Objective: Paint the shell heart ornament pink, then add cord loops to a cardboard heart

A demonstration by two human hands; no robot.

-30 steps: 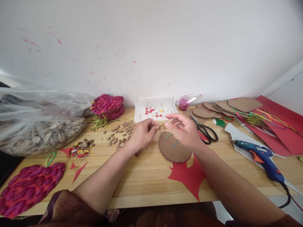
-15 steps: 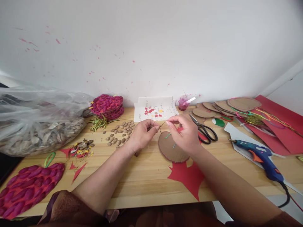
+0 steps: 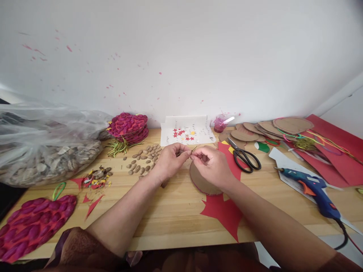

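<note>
My left hand (image 3: pixel 173 160) is closed, its thumb and forefinger pinching a thin dark cord (image 3: pixel 194 149). Fingertip to fingertip with it, my right hand (image 3: pixel 210 164) pinches the same cord; only a short bit shows. Both hands are held above the table. Partly hidden under my right hand is a round cardboard disc (image 3: pixel 202 183) with a pinkish edge. Red paper offcuts (image 3: pixel 224 215) with pointed edges stick out from below the disc. Black-handled scissors (image 3: pixel 245 158) rest to the right of that hand.
Seed pods (image 3: pixel 144 158) lie left of my hands, near a plastic bag (image 3: pixel 51 151) of shells. Pink-covered discs (image 3: pixel 127 128) are stacked behind, another (image 3: pixel 39 223) lies front left. Star cutouts sit on white paper (image 3: pixel 198 130). Cardboard ovals (image 3: pixel 266 130) and a glue gun (image 3: pixel 312 187) are right.
My right hand has moved left and slightly down to meet my left hand, covering more of the disc. The left hand has stayed nearly still.
</note>
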